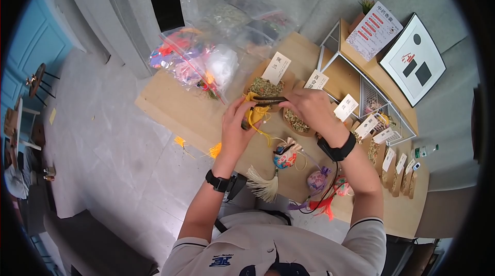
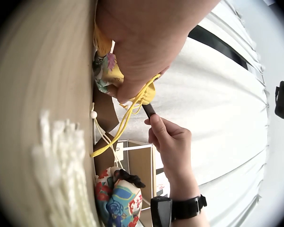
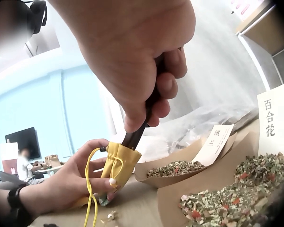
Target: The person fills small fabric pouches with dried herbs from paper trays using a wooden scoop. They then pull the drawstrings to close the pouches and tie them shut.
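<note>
My left hand [image 1: 234, 129] grips a small yellow drawstring pouch [image 3: 119, 163] around its sides, its mouth facing up in the right wrist view. Yellow cords [image 2: 128, 116] hang from the pouch. My right hand [image 1: 312, 108] holds a dark, slender tool [image 3: 135, 137], its lower end in the pouch's mouth; that tip is hidden. Beside the pouch stands a paper tray of dried herbs [image 3: 175, 169] with a label card. A second, larger herb tray [image 3: 236, 194] is nearer the right wrist camera.
Patterned pouches [image 1: 286, 153] with tassels lie near the table's front edge. Clear plastic bags [image 1: 193, 62] sit at the back left. More labelled herb trays line the right side, beside a wooden shelf [image 1: 379, 72] with a framed board. Someone sits in the far background.
</note>
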A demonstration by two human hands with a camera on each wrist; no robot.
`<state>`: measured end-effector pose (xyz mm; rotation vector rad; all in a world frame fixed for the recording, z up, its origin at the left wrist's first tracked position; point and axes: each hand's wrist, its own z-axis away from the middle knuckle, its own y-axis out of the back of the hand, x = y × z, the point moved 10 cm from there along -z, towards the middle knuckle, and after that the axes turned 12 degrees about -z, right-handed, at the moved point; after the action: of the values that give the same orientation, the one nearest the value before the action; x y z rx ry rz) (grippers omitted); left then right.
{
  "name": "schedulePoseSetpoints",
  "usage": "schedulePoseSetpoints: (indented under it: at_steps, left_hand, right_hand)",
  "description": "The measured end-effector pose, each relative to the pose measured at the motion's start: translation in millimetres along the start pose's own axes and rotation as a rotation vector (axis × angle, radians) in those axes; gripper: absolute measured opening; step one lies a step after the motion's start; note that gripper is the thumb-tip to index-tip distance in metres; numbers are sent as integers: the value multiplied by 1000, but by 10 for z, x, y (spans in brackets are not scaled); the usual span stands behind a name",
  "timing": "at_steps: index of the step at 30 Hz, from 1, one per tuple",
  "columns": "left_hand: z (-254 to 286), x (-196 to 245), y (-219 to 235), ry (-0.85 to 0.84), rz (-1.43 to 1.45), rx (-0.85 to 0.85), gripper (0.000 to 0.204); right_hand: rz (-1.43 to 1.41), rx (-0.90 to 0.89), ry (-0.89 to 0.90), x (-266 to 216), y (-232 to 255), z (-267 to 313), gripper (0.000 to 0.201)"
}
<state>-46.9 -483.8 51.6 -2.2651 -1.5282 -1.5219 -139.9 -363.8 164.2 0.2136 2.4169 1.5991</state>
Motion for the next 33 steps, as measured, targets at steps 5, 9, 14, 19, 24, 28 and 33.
schedulePoseSetpoints:
  at_steps: [5, 9, 14, 19, 24, 28, 33]
  left_hand:
    - [6, -23, -6, 27, 10, -9, 59]
    - [-1, -1, -3, 7, -4, -7, 59]
    - [-4, -16, -3, 38, 30, -31, 59]
    - [-2, -24, -29, 28, 4, -33, 59]
    - [-26, 16, -15, 41, 24, -51, 58]
    - [-18, 5, -25, 33, -1, -60, 57]
    - [-11, 5, -32, 54, 19, -67, 57]
  right_hand:
    - [-61, 55, -79, 276, 92, -16, 26]
    - [6, -108, -344, 874, -174, 95, 33]
    - [-88, -255, -513, 1163, -430, 178, 35]
    - [-112, -294, -493, 1062, -481, 151, 35]
    - [-146, -330, -461, 1034, -577, 158, 35]
    - [-63, -342, -431, 942, -638, 128, 37]
    - [6, -293, -348, 756, -621, 83, 39]
